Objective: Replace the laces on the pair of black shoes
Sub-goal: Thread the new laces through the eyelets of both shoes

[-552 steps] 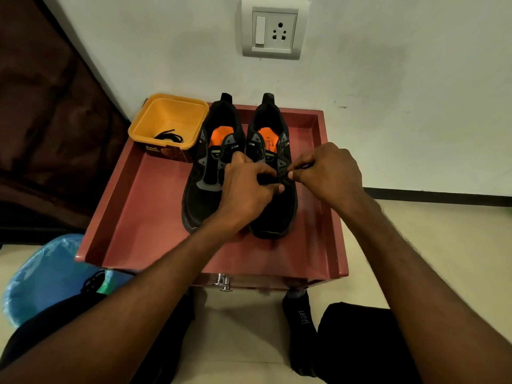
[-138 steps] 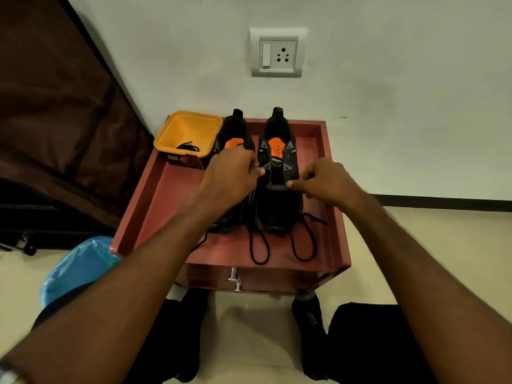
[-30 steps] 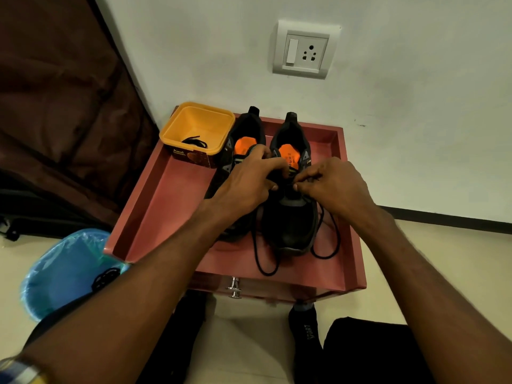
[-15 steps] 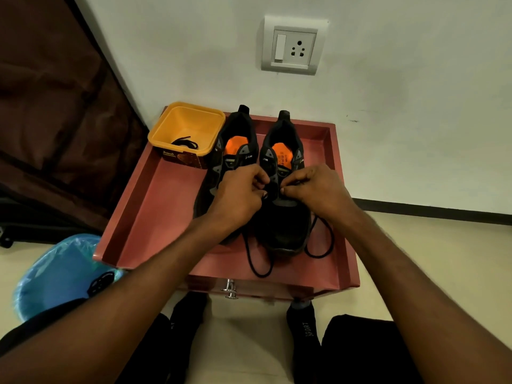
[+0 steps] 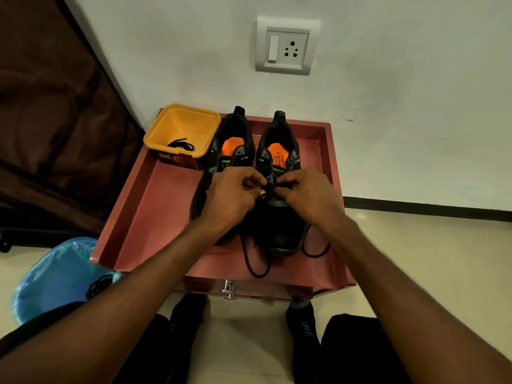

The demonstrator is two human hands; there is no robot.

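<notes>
Two hands work the right black shoe point(image 5: 279, 217) on the red table point(image 5: 155, 217): left hand point(image 5: 231, 195) and right hand point(image 5: 307, 194) each pinch the lace point(image 5: 253, 261) mid-threading. Next, probably, pull through and cross to higher eyelets.

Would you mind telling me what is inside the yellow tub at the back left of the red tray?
A small coil of black lace lies on the floor of the yellow tub. The near wall hides the front strip of the floor.
</notes>
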